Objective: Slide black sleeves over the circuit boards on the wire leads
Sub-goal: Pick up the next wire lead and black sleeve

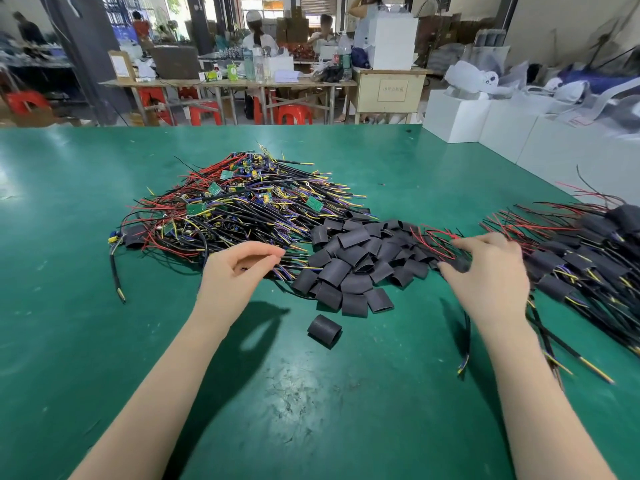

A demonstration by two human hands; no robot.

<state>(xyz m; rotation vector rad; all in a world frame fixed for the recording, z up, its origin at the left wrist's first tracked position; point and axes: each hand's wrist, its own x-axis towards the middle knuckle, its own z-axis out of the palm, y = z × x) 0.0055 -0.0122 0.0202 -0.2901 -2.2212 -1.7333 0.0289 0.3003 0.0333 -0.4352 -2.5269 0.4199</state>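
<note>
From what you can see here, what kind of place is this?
Probably a small electronics assembly workshop: a green work table holds a heap of wire leads with circuit boards and loose black sleeves, while other workers sit at benches behind.
</note>
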